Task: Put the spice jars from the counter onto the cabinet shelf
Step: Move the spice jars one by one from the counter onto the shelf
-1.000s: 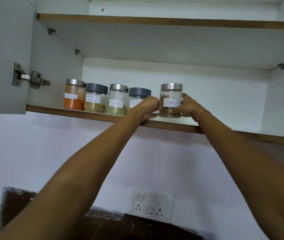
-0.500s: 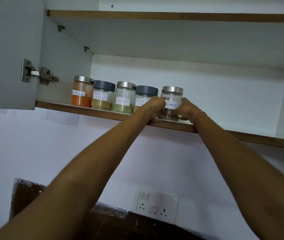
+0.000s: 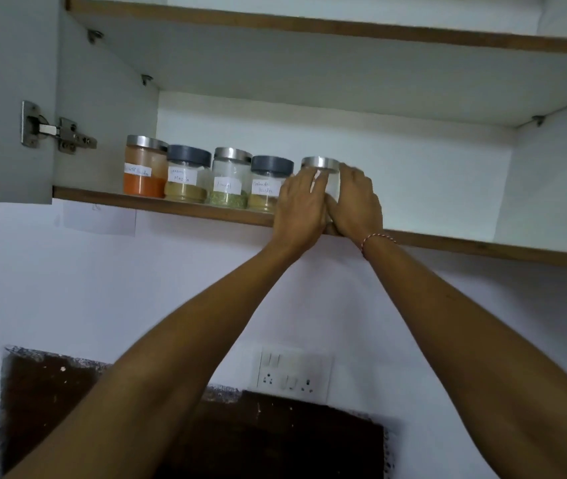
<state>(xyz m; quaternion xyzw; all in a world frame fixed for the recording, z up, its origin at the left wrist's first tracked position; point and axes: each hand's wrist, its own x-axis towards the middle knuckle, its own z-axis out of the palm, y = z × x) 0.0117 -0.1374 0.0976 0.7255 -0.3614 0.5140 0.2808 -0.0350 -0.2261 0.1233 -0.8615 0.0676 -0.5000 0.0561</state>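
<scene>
Several labelled spice jars stand in a row on the cabinet shelf (image 3: 171, 205). From the left: an orange-powder jar (image 3: 143, 167) with a steel lid, a grey-lidded masala jar (image 3: 187, 176), a steel-lidded jar of green seeds (image 3: 229, 179), and a grey-lidded yellow-powder jar (image 3: 267, 186). At the row's right end stands a clear steel-lidded jar (image 3: 323, 167). My left hand (image 3: 301, 205) wraps its left side and my right hand (image 3: 356, 202) its right side. Both hands hide its label and lower body.
The open cabinet door (image 3: 5, 98) with a metal hinge (image 3: 57, 131) hangs at left. An upper shelf board (image 3: 309, 25) runs overhead. The shelf to the right of the jars is bare. A wall socket panel (image 3: 294, 373) sits below, above a dark backsplash (image 3: 206, 437).
Both hands have slid further around the clear jar, now covering its label and body; earlier the fingertips only pinched its sides. The jar sits a little deeper on the shelf.
</scene>
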